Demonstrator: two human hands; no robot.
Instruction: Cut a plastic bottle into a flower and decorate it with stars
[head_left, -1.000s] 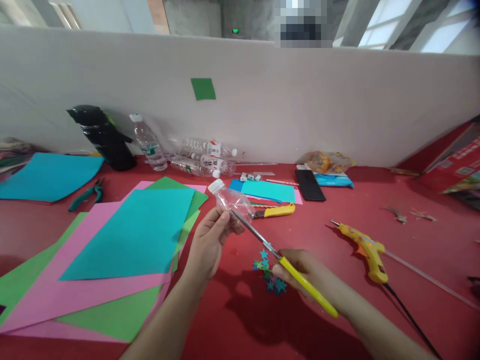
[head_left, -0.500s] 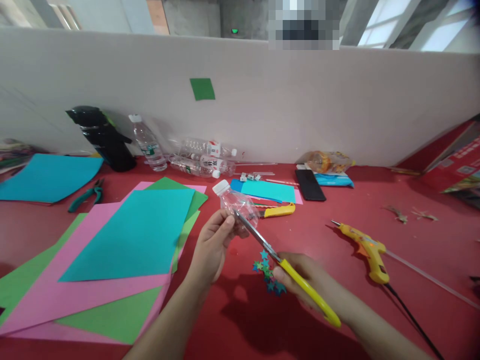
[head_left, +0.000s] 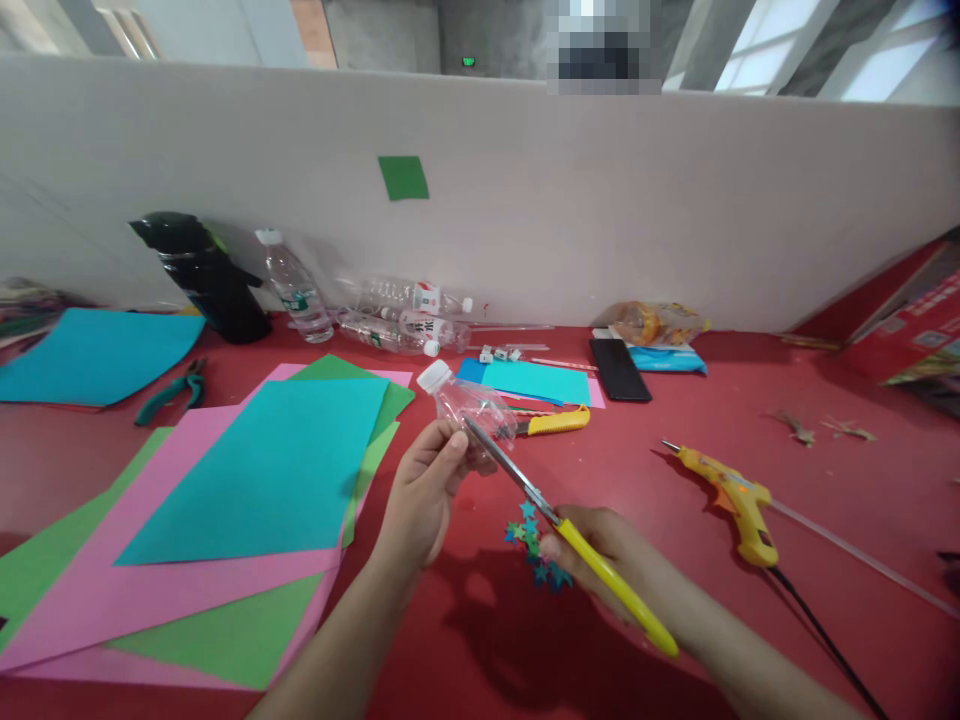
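My left hand (head_left: 424, 495) grips a cut-off top of a clear plastic bottle (head_left: 469, 405) with a white cap, held above the red table (head_left: 675, 470). My right hand (head_left: 600, 555) holds yellow-handled scissors (head_left: 570, 540), whose blades reach up to the bottle piece's cut edge. Under the scissors, on the table, lies a small pile of blue and green paper stars (head_left: 536, 550).
Teal, pink and green paper sheets (head_left: 247, 480) lie to the left. A yellow utility knife (head_left: 555, 421), a yellow glue gun (head_left: 731, 495), a black phone (head_left: 619, 368), green pliers (head_left: 172, 390), clear bottles (head_left: 397, 315) and a black flask (head_left: 202, 275) stand near the partition wall.
The bottle piece and scissors shifted slightly; my right hand has moved a little lower. Otherwise nothing has changed.
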